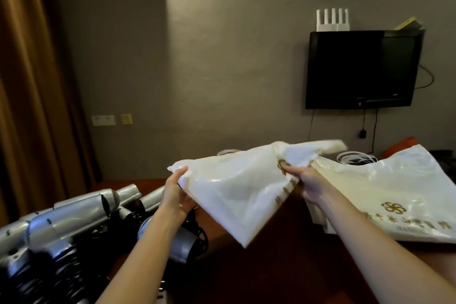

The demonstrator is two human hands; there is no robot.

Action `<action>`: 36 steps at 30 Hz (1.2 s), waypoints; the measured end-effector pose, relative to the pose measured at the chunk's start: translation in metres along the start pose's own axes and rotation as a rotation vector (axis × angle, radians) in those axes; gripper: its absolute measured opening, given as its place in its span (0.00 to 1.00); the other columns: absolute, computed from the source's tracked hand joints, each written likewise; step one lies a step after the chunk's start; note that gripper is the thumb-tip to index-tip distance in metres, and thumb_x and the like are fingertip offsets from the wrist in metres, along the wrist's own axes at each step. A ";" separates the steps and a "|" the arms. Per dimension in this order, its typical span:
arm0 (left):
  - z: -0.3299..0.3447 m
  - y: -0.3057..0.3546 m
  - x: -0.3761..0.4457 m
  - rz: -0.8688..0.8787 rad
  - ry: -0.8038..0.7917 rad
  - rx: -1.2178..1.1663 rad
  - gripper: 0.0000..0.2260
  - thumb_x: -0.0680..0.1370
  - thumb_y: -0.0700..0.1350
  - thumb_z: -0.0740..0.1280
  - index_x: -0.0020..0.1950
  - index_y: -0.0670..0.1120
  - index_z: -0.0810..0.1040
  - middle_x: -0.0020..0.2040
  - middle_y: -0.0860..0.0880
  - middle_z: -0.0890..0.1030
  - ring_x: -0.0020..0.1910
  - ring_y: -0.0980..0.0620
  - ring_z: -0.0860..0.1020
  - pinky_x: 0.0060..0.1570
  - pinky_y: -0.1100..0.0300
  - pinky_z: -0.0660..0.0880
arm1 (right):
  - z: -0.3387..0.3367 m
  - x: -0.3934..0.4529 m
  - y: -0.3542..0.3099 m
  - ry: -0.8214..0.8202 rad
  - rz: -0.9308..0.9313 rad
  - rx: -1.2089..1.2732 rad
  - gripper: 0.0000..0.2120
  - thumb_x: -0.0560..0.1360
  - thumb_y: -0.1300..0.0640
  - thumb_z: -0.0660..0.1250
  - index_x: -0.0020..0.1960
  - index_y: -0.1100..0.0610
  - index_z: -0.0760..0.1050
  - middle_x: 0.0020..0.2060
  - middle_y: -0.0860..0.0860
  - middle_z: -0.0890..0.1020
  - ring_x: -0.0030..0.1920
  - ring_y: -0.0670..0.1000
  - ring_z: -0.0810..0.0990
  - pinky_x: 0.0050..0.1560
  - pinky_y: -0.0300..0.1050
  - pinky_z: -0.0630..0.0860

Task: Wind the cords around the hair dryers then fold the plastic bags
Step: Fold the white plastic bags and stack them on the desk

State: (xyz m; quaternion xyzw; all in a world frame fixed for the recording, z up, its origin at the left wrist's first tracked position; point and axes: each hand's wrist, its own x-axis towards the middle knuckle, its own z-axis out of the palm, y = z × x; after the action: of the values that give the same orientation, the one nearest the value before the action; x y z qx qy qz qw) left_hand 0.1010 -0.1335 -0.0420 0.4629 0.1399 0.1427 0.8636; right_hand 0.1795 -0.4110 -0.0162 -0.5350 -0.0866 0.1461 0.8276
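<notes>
I hold a white plastic bag (229, 192) with gold print in the air above the dark wooden table (283, 274). My left hand (176, 192) grips its left edge, thumb on top. My right hand (306, 180) pinches the bag's crumpled middle near the gold logo. Another white printed bag (394, 200) lies spread on the right of the table. Several silver hair dryers (74, 219) with black cords lie heaped at the lower left; one silver dryer (182, 244) sits under my left forearm.
A black television (362, 69) hangs on the grey wall, with a white router (333, 20) on top. Brown curtains (27, 81) fill the left side. White bag handles (355, 157) and something orange (404, 147) lie behind the spread bag.
</notes>
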 end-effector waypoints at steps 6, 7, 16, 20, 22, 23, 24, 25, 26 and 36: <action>-0.016 -0.010 0.005 -0.145 -0.129 0.073 0.26 0.65 0.53 0.75 0.58 0.40 0.79 0.49 0.40 0.80 0.48 0.40 0.78 0.51 0.50 0.74 | -0.046 0.002 0.033 -0.030 0.214 -0.153 0.08 0.78 0.68 0.59 0.50 0.67 0.77 0.35 0.57 0.85 0.32 0.51 0.84 0.31 0.40 0.79; -0.015 -0.006 0.005 -0.141 -0.184 0.115 0.27 0.62 0.49 0.75 0.59 0.40 0.78 0.48 0.40 0.79 0.46 0.41 0.77 0.48 0.51 0.73 | -0.045 0.005 0.026 -0.047 0.209 -0.194 0.08 0.78 0.69 0.59 0.48 0.67 0.78 0.34 0.56 0.85 0.32 0.50 0.84 0.30 0.39 0.79; -0.006 -0.010 0.003 -0.342 -0.343 0.849 0.38 0.59 0.42 0.82 0.66 0.36 0.74 0.52 0.42 0.84 0.46 0.44 0.84 0.46 0.52 0.79 | -0.054 0.040 0.008 0.567 -0.034 -0.748 0.26 0.71 0.57 0.74 0.63 0.63 0.67 0.50 0.58 0.76 0.55 0.61 0.78 0.48 0.45 0.71; 0.013 -0.048 -0.014 -0.539 -0.361 0.913 0.21 0.70 0.55 0.75 0.52 0.41 0.77 0.40 0.46 0.79 0.37 0.51 0.78 0.39 0.61 0.76 | -0.054 0.031 0.047 0.509 -0.138 -1.145 0.26 0.75 0.60 0.67 0.70 0.59 0.61 0.67 0.59 0.67 0.64 0.62 0.69 0.59 0.49 0.67; 0.018 -0.070 -0.012 -0.455 -0.267 1.070 0.22 0.70 0.54 0.75 0.54 0.39 0.77 0.38 0.46 0.78 0.35 0.51 0.77 0.37 0.60 0.74 | -0.047 0.029 0.057 0.436 -0.198 -1.409 0.26 0.76 0.58 0.62 0.72 0.55 0.60 0.71 0.55 0.61 0.69 0.59 0.62 0.64 0.52 0.65; 0.022 -0.077 -0.015 -0.425 -0.257 1.149 0.24 0.69 0.56 0.76 0.54 0.39 0.78 0.38 0.47 0.77 0.36 0.51 0.77 0.37 0.61 0.73 | -0.040 0.030 0.061 0.377 -0.217 -1.512 0.26 0.77 0.56 0.61 0.73 0.53 0.60 0.73 0.52 0.59 0.72 0.57 0.58 0.69 0.54 0.62; 0.027 -0.082 -0.016 -0.371 -0.250 1.224 0.23 0.70 0.56 0.75 0.54 0.39 0.78 0.40 0.47 0.77 0.38 0.51 0.77 0.36 0.63 0.72 | -0.030 0.030 0.065 0.311 -0.233 -1.585 0.26 0.77 0.53 0.60 0.74 0.51 0.59 0.75 0.51 0.57 0.75 0.55 0.54 0.72 0.58 0.57; 0.031 -0.085 -0.020 -0.349 -0.254 1.267 0.22 0.73 0.56 0.73 0.56 0.40 0.78 0.43 0.47 0.78 0.42 0.51 0.77 0.35 0.65 0.70 | -0.019 0.029 0.069 0.239 -0.237 -1.628 0.26 0.78 0.50 0.59 0.74 0.49 0.58 0.76 0.50 0.55 0.76 0.54 0.51 0.74 0.62 0.51; 0.035 -0.086 -0.023 -0.320 -0.249 1.309 0.23 0.74 0.56 0.72 0.60 0.39 0.77 0.47 0.47 0.79 0.45 0.51 0.78 0.33 0.66 0.69 | -0.008 0.025 0.075 0.159 -0.239 -1.647 0.25 0.79 0.47 0.57 0.75 0.47 0.57 0.77 0.49 0.53 0.77 0.53 0.48 0.74 0.63 0.47; 0.013 0.001 -0.041 -0.148 -0.170 1.341 0.12 0.78 0.45 0.69 0.51 0.35 0.75 0.36 0.44 0.81 0.28 0.52 0.80 0.33 0.60 0.79 | -0.021 0.000 0.121 -0.206 -0.099 -1.753 0.26 0.80 0.40 0.52 0.76 0.45 0.55 0.76 0.46 0.58 0.76 0.50 0.55 0.73 0.59 0.52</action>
State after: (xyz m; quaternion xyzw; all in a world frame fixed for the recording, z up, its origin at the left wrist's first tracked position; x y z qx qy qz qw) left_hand 0.0677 -0.1585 -0.0290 0.8971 0.1609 -0.0715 0.4052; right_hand 0.1676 -0.3824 -0.1348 -0.9569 -0.2647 0.0385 0.1130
